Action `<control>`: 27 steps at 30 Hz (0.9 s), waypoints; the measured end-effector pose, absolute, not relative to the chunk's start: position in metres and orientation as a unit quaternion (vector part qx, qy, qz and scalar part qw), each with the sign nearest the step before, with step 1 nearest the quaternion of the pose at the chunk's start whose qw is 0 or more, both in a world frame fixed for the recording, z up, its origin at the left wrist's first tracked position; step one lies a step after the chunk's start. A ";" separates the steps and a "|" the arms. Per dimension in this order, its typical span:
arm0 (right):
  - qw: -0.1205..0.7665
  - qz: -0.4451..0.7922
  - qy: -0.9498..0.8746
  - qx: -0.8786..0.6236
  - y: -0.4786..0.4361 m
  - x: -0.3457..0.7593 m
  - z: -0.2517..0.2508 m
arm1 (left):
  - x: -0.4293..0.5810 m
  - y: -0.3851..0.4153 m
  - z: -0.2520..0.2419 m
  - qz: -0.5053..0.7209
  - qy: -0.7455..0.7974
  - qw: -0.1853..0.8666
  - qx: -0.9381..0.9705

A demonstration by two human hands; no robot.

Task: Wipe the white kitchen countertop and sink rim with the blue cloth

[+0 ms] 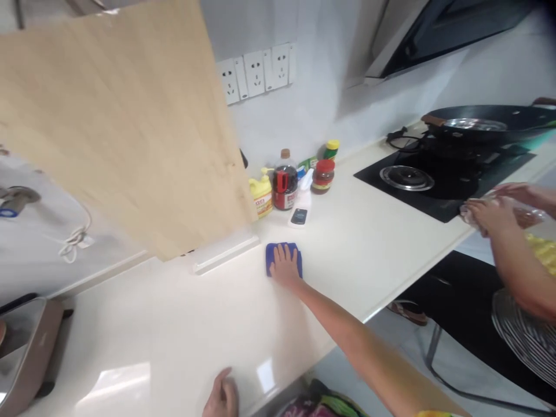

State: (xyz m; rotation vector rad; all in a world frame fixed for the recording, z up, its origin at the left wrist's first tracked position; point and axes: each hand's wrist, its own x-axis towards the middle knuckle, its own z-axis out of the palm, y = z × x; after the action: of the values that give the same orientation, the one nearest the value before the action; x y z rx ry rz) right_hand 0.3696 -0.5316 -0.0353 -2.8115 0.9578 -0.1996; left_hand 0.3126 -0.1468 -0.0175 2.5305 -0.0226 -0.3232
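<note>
A folded blue cloth (270, 252) lies on the white countertop (195, 336). My right hand (284, 266) rests flat on top of it, fingers spread and pressing down, arm reaching in from the lower right. At the bottom edge, my left hand (220, 397) is partly cut off by the frame; its visible fingers are apart and loosely bent, with nothing seen in them. Just beyond the cloth stand a yellow pump bottle (261, 194), a dark sauce bottle (285, 182), a red-lidded jar (324, 176) and a small white item with a dark panel (299, 216).
A large wooden board (121, 121) stands at left, near a beige appliance (32, 353). On the right, a black cooktop (417, 179) carries a wok (482, 119). Another person's hands (495, 214) hold a clear plastic package there, over a black surface (469, 324) below counter height.
</note>
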 end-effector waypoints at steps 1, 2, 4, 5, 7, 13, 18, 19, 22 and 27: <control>0.086 -0.067 0.301 -0.947 -0.515 0.374 -0.033 | 0.313 -0.146 -0.017 -0.131 -0.012 0.287 0.949; 0.090 -0.066 0.281 -0.953 -0.499 0.377 -0.031 | 0.313 -0.145 -0.017 -0.138 -0.018 0.283 0.949; 0.096 -0.062 0.242 -0.964 -0.467 0.378 -0.026 | 0.313 -0.145 -0.015 -0.140 -0.031 0.275 0.951; 0.099 -0.060 0.223 -0.968 -0.453 0.376 -0.024 | 0.313 -0.145 -0.013 -0.137 -0.035 0.272 0.952; 0.104 -0.053 0.188 -0.975 -0.427 0.368 -0.021 | 0.311 -0.147 -0.009 -0.134 -0.037 0.271 0.952; 0.124 -0.046 0.078 -0.988 -0.382 0.310 -0.016 | 0.306 -0.153 0.002 -0.147 -0.035 0.275 0.950; 0.119 -0.056 0.020 -0.991 -0.379 0.239 -0.018 | 0.305 -0.152 0.001 -0.140 -0.052 0.293 0.944; 0.117 -0.059 0.014 -0.991 -0.382 0.226 -0.019 | 0.306 -0.152 0.000 -0.138 -0.053 0.296 0.944; 0.112 -0.071 0.017 -0.991 -0.400 0.189 -0.021 | 0.308 -0.149 -0.003 -0.151 -0.055 0.331 0.930; 0.075 -0.079 0.104 -0.989 -0.457 0.153 -0.026 | 0.318 -0.134 -0.004 -0.206 -0.016 0.489 0.847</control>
State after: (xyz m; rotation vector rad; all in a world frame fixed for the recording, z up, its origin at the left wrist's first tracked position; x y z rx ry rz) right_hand 0.1531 -0.4568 -0.0261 -2.9665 0.3114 -0.2372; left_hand 0.3180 -0.1344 -0.0042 2.0594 -0.0399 -0.5008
